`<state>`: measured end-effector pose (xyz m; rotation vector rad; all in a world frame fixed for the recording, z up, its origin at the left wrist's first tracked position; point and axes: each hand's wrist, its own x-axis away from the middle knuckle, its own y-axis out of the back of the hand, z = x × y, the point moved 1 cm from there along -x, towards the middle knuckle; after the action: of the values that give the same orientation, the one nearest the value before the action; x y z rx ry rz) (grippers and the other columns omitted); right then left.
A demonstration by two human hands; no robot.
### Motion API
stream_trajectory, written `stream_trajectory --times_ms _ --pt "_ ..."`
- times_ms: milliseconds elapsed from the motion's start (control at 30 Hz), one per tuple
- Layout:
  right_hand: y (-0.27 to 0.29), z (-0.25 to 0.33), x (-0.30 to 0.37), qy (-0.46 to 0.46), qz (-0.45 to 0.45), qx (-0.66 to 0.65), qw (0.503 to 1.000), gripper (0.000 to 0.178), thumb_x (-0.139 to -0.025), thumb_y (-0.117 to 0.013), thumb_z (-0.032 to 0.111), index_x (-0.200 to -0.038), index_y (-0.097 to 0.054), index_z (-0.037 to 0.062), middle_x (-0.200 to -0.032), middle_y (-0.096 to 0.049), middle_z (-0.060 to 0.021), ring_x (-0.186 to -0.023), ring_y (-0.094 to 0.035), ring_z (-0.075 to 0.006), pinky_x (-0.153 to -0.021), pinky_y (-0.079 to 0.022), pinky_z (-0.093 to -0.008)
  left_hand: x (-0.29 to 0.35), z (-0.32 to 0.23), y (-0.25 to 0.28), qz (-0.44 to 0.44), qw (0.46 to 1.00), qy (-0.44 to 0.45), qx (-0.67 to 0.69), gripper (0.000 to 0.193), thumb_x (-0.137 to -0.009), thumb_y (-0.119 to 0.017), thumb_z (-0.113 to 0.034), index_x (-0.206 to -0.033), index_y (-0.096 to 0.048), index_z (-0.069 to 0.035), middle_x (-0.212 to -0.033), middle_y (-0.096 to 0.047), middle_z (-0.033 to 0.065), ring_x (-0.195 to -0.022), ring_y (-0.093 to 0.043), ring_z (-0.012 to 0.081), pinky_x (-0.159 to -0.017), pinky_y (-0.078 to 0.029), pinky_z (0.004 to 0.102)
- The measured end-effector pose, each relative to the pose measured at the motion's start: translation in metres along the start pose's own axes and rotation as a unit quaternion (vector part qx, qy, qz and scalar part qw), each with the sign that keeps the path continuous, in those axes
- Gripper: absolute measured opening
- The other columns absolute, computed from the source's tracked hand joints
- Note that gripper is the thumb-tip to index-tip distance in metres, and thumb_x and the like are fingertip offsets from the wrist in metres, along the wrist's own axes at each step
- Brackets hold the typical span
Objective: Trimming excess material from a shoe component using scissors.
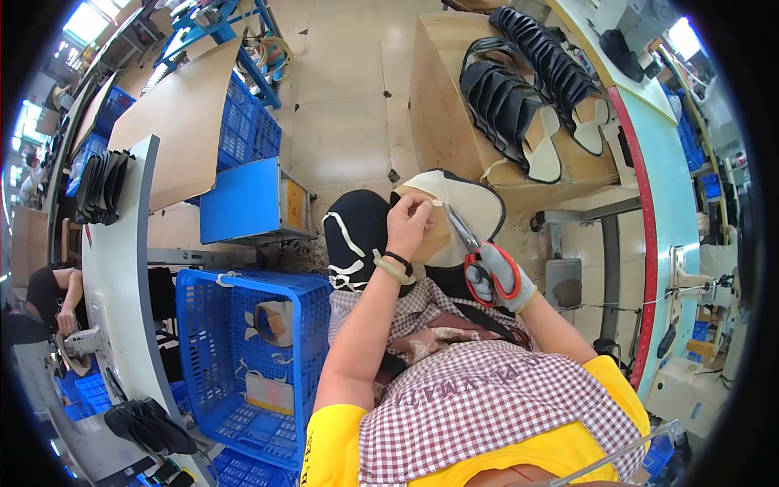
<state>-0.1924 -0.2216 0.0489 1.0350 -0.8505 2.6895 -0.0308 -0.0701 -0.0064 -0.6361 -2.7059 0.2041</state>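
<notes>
Across my lap lies a shoe upper [480,213] with a cream and tan lining side and a dark edge. Over it my left hand [408,226] is closed in a pinch, with a small white strip [436,203] at its fingertips. My right hand [522,290], in a pale glove, grips red-handled scissors [462,230]. Their blades point up and left toward the strip, the tips close to my left fingers; whether they touch the strip cannot be made out. Left of the upper is a black piece [357,223] on my lap, with several white scraps [347,235] on it.
A blue crate [243,282] with a few pieces inside stands at my left. Ahead right, a cardboard box [442,105] bears rows of stacked dark uppers [503,105]. A red-edged worktable [673,195] runs along the right; a grey table [122,268] is at left. A co-worker's arm [71,296] shows far left.
</notes>
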Motion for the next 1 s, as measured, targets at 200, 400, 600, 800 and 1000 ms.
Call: stream_trajectory --times_ms 200,400,600,800,1000 --pt "0.000 0.007 -0.003 -0.034 -0.003 -0.005 0.999 0.036 -0.093 -0.052 0.048 -0.099 -0.049 0.0131 -0.074 -0.058 -0.0026 -0.049 -0.047 -0.0101 -0.042 -0.038 -0.0220 0.005 0.006 -0.007 -0.014 0.978 -0.008 0.208 0.013 -0.090 -0.058 -0.013 -0.093 -0.059 -0.001 -0.094 -0.060 0.0058 -0.073 -0.061 0.0105 -0.064 -0.050 0.0230" --pt "-0.025 0.009 -0.008 -0.002 -0.027 -0.024 0.999 0.035 -0.093 -0.052 0.048 -0.093 -0.049 0.0139 -0.070 -0.055 -0.0002 -0.047 -0.045 -0.0076 -0.039 -0.036 -0.0203 0.000 0.015 -0.011 -0.086 0.967 -0.186 -0.150 0.016 -0.086 -0.065 -0.011 -0.097 -0.063 0.000 -0.090 -0.056 0.0043 -0.068 -0.057 0.0108 -0.064 -0.049 0.0227" --pt "-0.039 0.001 -0.011 0.022 -0.049 -0.050 0.997 0.030 -0.093 -0.053 0.044 -0.092 -0.047 0.0148 -0.068 -0.052 0.0006 -0.044 -0.041 -0.0072 -0.037 -0.033 -0.0208 0.006 0.014 -0.023 -0.165 0.940 -0.218 -0.203 0.008 -0.082 -0.068 -0.006 -0.085 -0.065 0.000 -0.087 -0.052 0.0043 -0.070 -0.055 0.0119 -0.063 -0.046 0.0242" --pt "-0.036 -0.009 0.000 0.015 -0.046 -0.095 0.994 0.025 -0.094 -0.054 0.040 -0.097 -0.047 0.0157 -0.069 -0.052 0.0001 -0.044 -0.040 -0.0072 -0.037 -0.032 -0.0204 0.020 0.018 -0.014 -0.083 0.968 -0.185 -0.146 0.008 -0.082 -0.065 -0.008 -0.086 -0.063 -0.001 -0.103 -0.055 0.0089 -0.087 -0.056 0.0172 -0.076 -0.046 0.0276" --pt "-0.032 -0.012 0.009 -0.004 -0.015 -0.024 1.000 0.024 -0.094 -0.055 0.036 -0.106 -0.049 0.0163 -0.070 -0.052 -0.0004 -0.045 -0.040 -0.0065 -0.039 -0.033 -0.0198 0.040 0.014 -0.009 -0.054 0.982 -0.124 -0.132 0.007 -0.081 -0.065 -0.007 -0.084 -0.063 -0.001 -0.112 -0.053 0.0093 -0.092 -0.057 0.0174 -0.079 -0.047 0.0283"
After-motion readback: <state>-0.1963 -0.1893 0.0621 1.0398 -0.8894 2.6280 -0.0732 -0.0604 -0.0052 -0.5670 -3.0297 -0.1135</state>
